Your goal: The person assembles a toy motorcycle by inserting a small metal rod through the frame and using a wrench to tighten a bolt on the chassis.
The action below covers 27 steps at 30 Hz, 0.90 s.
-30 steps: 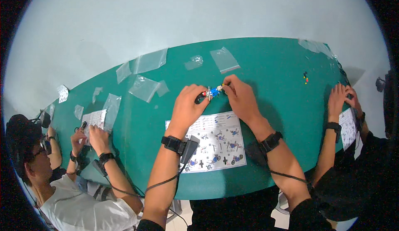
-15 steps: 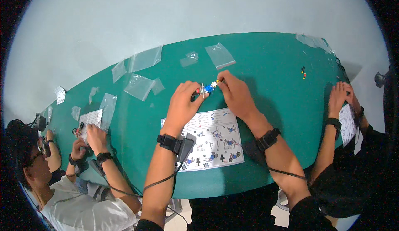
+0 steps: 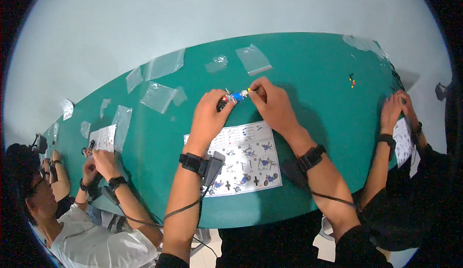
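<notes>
Above the green table, a partly built toy motorcycle (image 3: 237,96) with blue, white, grey and red parts lies between my two hands. My left hand (image 3: 208,116) pinches its left end, where a dark round part like a wheel shows under the fingers. At the other end, next to a small yellow part, the thumb and fingertips of my right hand (image 3: 275,105) are pressed together; what exactly they grip is partly hidden. Below my hands lies a printed instruction sheet (image 3: 246,164) with pictures of a blue motorcycle, its left side partly covered by my left wrist.
Clear plastic bags (image 3: 254,60) lie along the far side of the table (image 3: 308,65). Several tiny yellow, red and black pieces (image 3: 352,82) sit at the right. Co-workers handle parts at left and right, beside their own sheets (image 3: 103,138). Cables run from my wristbands.
My hands and the toy motorcycle have shifted slightly, and it is tilted a little differently, showing more of the dark wheel-like part. Both hands keep their pinch. The whole view has moved a bit.
</notes>
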{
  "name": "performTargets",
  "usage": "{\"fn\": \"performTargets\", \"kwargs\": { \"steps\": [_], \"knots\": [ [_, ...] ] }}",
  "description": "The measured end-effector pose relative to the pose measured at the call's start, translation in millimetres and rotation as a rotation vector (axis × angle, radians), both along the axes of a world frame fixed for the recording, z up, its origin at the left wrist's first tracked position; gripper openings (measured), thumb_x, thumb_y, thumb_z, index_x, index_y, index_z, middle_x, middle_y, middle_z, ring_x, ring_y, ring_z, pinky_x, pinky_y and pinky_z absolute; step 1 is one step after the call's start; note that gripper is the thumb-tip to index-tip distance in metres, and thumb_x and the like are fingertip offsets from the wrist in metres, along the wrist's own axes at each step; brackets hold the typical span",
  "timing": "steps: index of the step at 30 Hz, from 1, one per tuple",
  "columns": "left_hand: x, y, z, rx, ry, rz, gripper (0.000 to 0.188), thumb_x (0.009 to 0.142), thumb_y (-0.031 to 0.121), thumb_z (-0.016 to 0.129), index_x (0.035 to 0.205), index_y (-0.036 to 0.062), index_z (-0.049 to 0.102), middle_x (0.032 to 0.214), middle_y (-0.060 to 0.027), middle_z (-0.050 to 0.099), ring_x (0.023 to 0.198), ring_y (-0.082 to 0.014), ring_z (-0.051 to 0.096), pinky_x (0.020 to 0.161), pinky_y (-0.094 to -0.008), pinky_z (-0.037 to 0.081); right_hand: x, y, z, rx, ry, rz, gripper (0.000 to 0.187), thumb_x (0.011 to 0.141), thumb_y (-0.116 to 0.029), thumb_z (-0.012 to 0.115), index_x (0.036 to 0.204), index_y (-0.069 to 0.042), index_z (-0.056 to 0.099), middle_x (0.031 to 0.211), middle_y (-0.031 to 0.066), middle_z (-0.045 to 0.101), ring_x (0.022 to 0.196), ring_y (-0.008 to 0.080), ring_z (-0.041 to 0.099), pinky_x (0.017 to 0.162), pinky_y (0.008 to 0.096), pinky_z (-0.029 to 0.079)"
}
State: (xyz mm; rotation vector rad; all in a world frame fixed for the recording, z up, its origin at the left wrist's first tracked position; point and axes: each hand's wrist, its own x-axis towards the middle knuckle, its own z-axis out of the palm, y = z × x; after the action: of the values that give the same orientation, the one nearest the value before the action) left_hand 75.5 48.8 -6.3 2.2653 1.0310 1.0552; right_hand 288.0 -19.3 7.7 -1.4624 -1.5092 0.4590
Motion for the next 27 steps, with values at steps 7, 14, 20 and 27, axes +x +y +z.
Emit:
{"fn": "performTargets", "kwargs": {
  "steps": [7, 14, 20, 27],
  "knots": [
    [-4, 1, 9, -0.09, 0.025, 0.003, 0.023, 0.099, 0.015, 0.083, 0.108, -0.0015, 0.069, 0.097, -0.0154, 0.069, 0.087, -0.0305, 0.066, 0.082, -0.0405, 0.053, 29, 3, -1, -0.013, -0.043, -0.07, 0.019, 0.101, -0.018, 0.078, 0.11, -0.004, 0.068, 0.086, 0.0164, 0.073, 0.077, 0.0357, 0.073, 0.072, 0.0481, 0.057],
    [-7, 3, -1, -0.007, 0.003, 0.008, 0.025, 0.098, 0.017, 0.084, 0.109, -0.0004, 0.071, 0.101, -0.0173, 0.071, 0.092, -0.0356, 0.068, 0.084, -0.0434, 0.054, 30, -5, 0, -0.148, -0.27, 0.059, 0.02, 0.095, -0.022, 0.084, 0.1, -0.005, 0.076, 0.1, 0.0143, 0.073, 0.091, 0.0341, 0.074, 0.081, 0.0462, 0.059],
    [-7, 2, 6, -0.028, 0.023, -0.028, 0.025, 0.098, 0.02, 0.084, 0.109, 0.0013, 0.071, 0.098, -0.0157, 0.069, 0.094, -0.0374, 0.067, 0.084, -0.0453, 0.054, 26, -3, -5, -0.153, -0.252, 0.05, 0.017, 0.097, -0.02, 0.084, 0.104, -0.006, 0.078, 0.103, 0.0127, 0.073, 0.091, 0.0328, 0.074, 0.082, 0.0446, 0.06],
    [-6, 9, -1, 0.026, 0.016, -0.032, 0.026, 0.096, 0.021, 0.084, 0.11, 0.0022, 0.072, 0.1, -0.0164, 0.069, 0.097, -0.0382, 0.068, 0.085, -0.0471, 0.054, 25, 2, -15, -0.118, -0.278, -0.004, 0.015, 0.097, -0.016, 0.084, 0.104, -0.006, 0.076, 0.101, 0.0121, 0.072, 0.089, 0.0307, 0.074, 0.08, 0.043, 0.059]
  ]
}}
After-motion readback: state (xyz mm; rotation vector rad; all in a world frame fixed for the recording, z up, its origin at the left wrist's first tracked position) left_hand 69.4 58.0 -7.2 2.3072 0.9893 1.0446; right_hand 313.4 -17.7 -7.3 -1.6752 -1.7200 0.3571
